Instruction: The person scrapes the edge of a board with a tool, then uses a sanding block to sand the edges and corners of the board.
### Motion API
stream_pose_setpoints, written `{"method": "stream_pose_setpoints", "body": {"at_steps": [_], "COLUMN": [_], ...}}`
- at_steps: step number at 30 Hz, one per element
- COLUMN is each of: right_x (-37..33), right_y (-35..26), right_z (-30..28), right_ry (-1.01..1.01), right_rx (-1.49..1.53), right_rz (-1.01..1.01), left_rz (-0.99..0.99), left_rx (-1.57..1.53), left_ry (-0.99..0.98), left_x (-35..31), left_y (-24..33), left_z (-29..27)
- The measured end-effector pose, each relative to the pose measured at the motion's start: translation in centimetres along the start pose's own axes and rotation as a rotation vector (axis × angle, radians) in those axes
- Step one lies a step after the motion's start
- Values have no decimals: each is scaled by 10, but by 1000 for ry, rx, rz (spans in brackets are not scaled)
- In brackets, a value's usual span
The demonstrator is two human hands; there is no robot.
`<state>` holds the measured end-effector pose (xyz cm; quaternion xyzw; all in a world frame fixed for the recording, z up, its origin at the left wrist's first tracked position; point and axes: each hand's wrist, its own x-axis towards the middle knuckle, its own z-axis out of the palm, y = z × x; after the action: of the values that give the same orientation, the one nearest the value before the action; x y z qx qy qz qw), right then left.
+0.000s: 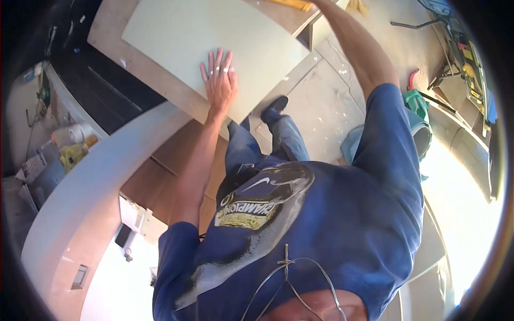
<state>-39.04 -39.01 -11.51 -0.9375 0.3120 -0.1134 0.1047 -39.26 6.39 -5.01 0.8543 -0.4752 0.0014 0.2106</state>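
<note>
My left hand [219,77] lies flat on a pale, smooth board [257,37], its fingers spread and two of them ringed. The board rests on a larger light-brown panel [110,32] that sticks out past its left and near edges. My right arm reaches up to the far edge of the view, where only a sliver of my right hand [319,2] shows and its fingers are cut off. Beside it, at the top edge, lies a long yellow-orange thing [293,4], partly out of view; its kind is unclear.
A black surface [115,99] lies left of the panel, behind a curved pale counter edge [107,171]. White rolls [79,132] and a yellow bag [74,156] sit at the far left. Scraps dot the floor [326,101] at right, near a green bag [417,104] and a rack of tools [474,80].
</note>
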Motion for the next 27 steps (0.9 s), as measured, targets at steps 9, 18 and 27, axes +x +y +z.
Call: {"method": "stream_pose_setpoints", "body": {"at_steps": [9,18,27], "right_x": [-83,-400,-610], "right_y": [-14,-144,-274], "right_z": [-58,-143,-80], "right_ry": [318,185,236], "right_rx": [252,681,1105], "right_rz": [-181,493,840], "left_rz": [-31,35,551], "left_rx": [17,26,-76], "left_ry": [10,88,-111], "left_x": [-13,-16,-98], "left_y": [-12,-18,-27], "left_z": [-2,5,-12]}}
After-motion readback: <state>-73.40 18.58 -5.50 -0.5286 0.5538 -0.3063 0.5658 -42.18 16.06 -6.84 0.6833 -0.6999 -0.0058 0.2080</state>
